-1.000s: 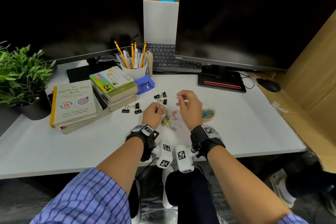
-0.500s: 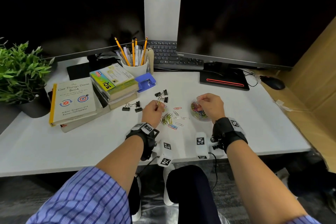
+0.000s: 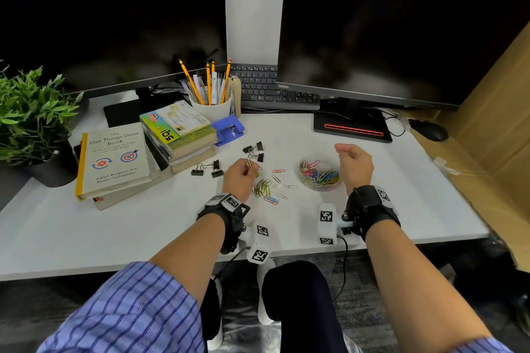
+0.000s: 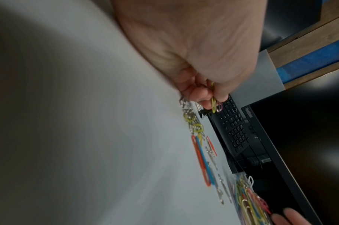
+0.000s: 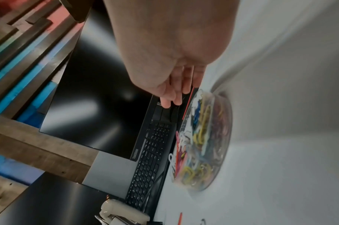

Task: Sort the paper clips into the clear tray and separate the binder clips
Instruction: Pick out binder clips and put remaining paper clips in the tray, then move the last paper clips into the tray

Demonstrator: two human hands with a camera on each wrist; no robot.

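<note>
We are pinching light, slippery paper clips in our left hand, gripping their wire loops, right hand hanging loose, holding nothing.

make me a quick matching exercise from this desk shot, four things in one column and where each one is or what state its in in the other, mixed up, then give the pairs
Things
1. left hand
2. right hand
3. clear tray
4. binder clips

States or places
A. lying loose on the desk near the blue hole punch
B. open, fingers straight, holding nothing, beside the tray
C. pinching a few paper clips
D. filled with mixed coloured clips

Pairs: 1-C, 2-B, 3-D, 4-A
</note>
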